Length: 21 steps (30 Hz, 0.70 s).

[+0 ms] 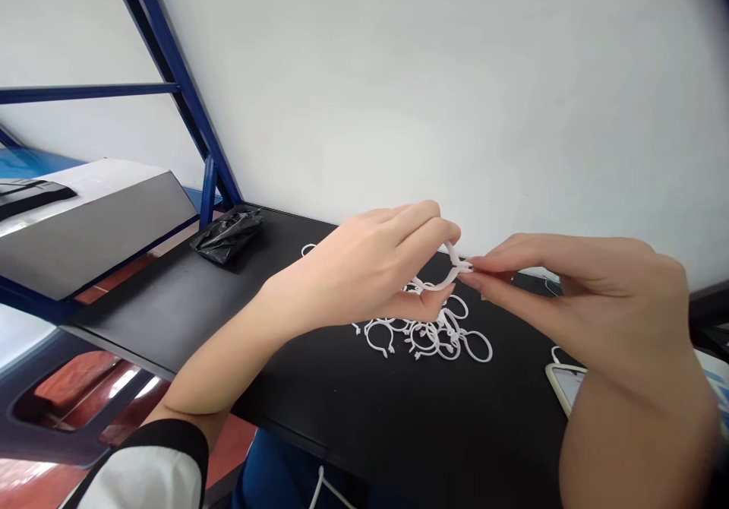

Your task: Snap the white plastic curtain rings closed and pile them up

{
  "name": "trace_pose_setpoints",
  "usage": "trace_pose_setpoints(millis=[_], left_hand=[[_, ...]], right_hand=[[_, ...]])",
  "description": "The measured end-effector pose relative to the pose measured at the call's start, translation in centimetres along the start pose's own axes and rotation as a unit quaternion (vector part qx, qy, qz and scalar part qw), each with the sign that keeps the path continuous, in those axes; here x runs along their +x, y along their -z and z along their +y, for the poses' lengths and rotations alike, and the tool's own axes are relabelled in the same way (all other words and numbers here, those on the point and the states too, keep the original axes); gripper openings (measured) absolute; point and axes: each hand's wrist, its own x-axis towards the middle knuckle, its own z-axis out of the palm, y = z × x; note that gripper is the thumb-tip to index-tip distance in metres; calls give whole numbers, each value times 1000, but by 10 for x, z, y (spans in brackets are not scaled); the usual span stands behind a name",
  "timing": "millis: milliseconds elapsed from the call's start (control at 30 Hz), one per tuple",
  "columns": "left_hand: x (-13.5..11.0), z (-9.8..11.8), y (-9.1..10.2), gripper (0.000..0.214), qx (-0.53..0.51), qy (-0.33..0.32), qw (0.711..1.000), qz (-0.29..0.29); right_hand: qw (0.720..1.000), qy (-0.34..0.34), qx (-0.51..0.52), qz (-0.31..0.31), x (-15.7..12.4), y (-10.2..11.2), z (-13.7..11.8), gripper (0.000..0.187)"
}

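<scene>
My left hand (pixel 364 266) and my right hand (pixel 581 296) meet above the black table, and the fingertips of both pinch a white plastic split ring (pixel 449 270). My left hand partly hides the ring, so I cannot see its whole shape. Just below my hands lies a loose, tangled pile of similar white plastic rings (pixel 424 339), its back part hidden by my left hand. A single ring (pixel 308 249) shows past my left hand at the back.
The black tabletop (pixel 171 319) meets a white wall along its back edge. A crumpled black plastic bag (pixel 228 235) lies at the back left, and a phone (pixel 561 387) sits near the right edge. A blue metal frame (pixel 176 83) and grey panel (pixel 96 235) stand at the left.
</scene>
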Motion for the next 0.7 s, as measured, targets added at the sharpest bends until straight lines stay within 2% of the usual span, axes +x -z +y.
trace_pose_setpoints(millis=[133, 267, 467, 700], left_hand=[[0, 1, -1, 17, -23, 16, 1000, -3], [0, -2, -5, 16, -30, 8, 999, 34], [0, -4, -9, 22, -29, 3, 998, 58], [0, -4, -11, 27, -32, -2, 998, 59]], right_hand=[[1000, 7, 6, 7, 0, -1, -1, 15], [1000, 4, 12, 10, 0, -2, -2, 17], [1000, 6, 7, 6, 0, -3, 0, 14], [999, -8, -26, -17, 1, 0, -4, 11]])
